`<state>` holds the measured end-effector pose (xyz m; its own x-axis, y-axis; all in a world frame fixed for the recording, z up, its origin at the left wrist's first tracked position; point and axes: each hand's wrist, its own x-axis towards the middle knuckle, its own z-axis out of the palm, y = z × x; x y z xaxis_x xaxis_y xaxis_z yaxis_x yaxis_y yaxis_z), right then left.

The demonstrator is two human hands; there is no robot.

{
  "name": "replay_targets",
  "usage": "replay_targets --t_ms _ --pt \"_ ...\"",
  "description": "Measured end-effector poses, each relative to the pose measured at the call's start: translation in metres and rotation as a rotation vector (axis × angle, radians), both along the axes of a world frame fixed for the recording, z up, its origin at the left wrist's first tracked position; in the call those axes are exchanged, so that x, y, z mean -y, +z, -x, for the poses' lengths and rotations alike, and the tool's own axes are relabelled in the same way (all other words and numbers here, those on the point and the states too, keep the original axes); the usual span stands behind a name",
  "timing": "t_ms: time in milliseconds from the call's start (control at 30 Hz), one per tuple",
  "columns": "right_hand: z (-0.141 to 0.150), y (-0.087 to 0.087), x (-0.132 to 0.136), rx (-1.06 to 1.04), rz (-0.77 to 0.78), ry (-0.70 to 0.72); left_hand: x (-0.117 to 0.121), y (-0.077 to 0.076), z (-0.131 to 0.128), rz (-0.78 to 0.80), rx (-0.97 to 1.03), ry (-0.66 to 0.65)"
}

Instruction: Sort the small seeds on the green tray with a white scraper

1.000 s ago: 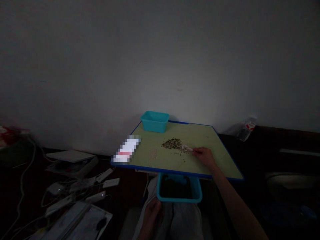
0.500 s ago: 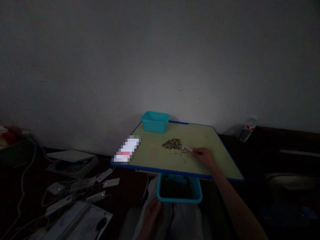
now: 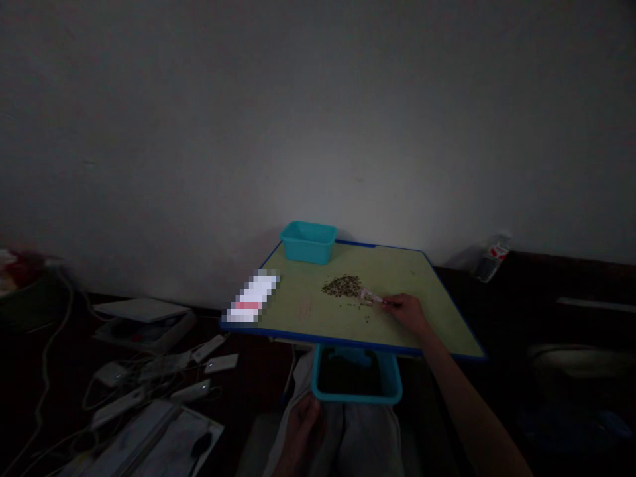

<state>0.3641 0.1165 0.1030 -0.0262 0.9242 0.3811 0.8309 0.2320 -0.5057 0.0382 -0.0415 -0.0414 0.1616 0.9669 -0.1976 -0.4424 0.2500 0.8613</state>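
My right hand (image 3: 405, 311) is closed on a small brush-like tool (image 3: 371, 296) with a dark handle and a pale head. The head rests at the right side of a pile of small dark and pale seeds or grains (image 3: 344, 285) on the pale board (image 3: 427, 271). A few loose bits lie just in front of the pile. My left hand (image 3: 304, 423) is low at my lap, its fingers curled at the near left corner of a turquoise basin (image 3: 358, 398). Dark contents show in that basin, which sits partly under the board's front edge.
Another turquoise basin (image 3: 309, 248) stands at the board's back left. A bright blurred-out panel (image 3: 253, 296) lies at its left edge. A patch of pale bits (image 3: 305, 308) lies nearby. Left are cables and white devices (image 3: 221, 364); right, a tilted plastic bottle (image 3: 493, 257).
Almost everything stays put. The brush-like tool's head has shifted very slightly at the pile's right edge. The left hand has not visibly moved.
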Motion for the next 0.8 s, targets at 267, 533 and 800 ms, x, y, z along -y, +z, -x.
replay_targets --t_ms 267,533,800 --pt "-0.001 -0.002 -0.001 -0.078 0.009 -0.029 -0.002 -0.004 0.002 0.008 -0.026 -0.022" --pt "0.0 0.0 0.004 -0.187 0.001 -0.083 0.0 0.003 -0.001 0.001 -0.005 -0.015" --pt "0.002 0.004 0.006 -0.169 -0.008 -0.102 0.0 0.013 0.003 0.021 -0.061 -0.002"
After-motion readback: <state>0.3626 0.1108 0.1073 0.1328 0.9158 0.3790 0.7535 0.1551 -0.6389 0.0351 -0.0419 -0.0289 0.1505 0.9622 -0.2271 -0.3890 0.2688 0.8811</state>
